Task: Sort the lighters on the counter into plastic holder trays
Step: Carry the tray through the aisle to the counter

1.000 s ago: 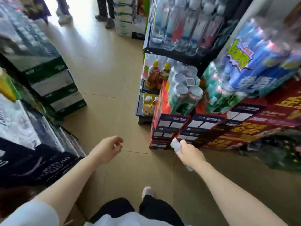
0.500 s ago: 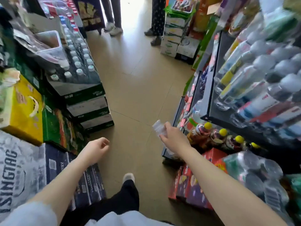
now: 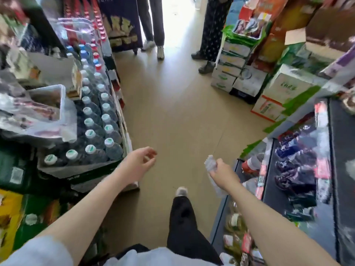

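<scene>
My right hand [image 3: 223, 174] is closed around a clear plastic holder tray [image 3: 210, 163], whose ribbed top sticks up above my fingers and whose lower part hangs below my wrist. My left hand [image 3: 137, 163] floats empty over the aisle floor, fingers loosely curled and apart. No lighters and no counter are in view. I stand in a shop aisle, with my dark trouser leg and shoe [image 3: 181, 191] below the hands.
Cases of water bottles [image 3: 96, 127] and boxes line the left. A clear bin of packets [image 3: 46, 110] sits on them. A dark shelf rack of goods [image 3: 299, 169] runs along the right. Two people's legs [image 3: 153, 35] stand at the aisle's far end by stacked cartons [image 3: 230, 70].
The view swung from the right-hand drinks shelf to looking straight down the aisle. Both hands stayed in front of me, the right still holding the tray.
</scene>
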`<action>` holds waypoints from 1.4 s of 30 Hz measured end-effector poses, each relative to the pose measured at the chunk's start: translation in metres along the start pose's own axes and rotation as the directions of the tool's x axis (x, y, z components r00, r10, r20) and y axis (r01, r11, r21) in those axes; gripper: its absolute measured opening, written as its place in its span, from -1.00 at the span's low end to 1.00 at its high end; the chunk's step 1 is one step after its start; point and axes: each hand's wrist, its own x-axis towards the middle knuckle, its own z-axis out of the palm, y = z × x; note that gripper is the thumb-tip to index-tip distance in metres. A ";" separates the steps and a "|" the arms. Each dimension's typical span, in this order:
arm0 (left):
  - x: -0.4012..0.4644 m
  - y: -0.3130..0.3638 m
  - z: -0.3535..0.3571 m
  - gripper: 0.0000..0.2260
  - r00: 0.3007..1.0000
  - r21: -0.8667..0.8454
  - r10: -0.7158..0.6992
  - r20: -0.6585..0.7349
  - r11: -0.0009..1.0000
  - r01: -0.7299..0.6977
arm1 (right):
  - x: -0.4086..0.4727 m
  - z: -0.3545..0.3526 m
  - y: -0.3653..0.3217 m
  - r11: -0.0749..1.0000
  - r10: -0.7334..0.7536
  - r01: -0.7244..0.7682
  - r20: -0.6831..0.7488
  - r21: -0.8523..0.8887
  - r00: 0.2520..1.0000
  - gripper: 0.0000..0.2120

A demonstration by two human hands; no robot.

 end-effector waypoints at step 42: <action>0.881 -0.158 -0.461 -0.82 0.842 -0.054 -0.425 -0.332 0.900 0.433 | 0.908 -0.280 -0.702 0.723 -0.527 0.607 0.303 -0.331 0.794 -0.84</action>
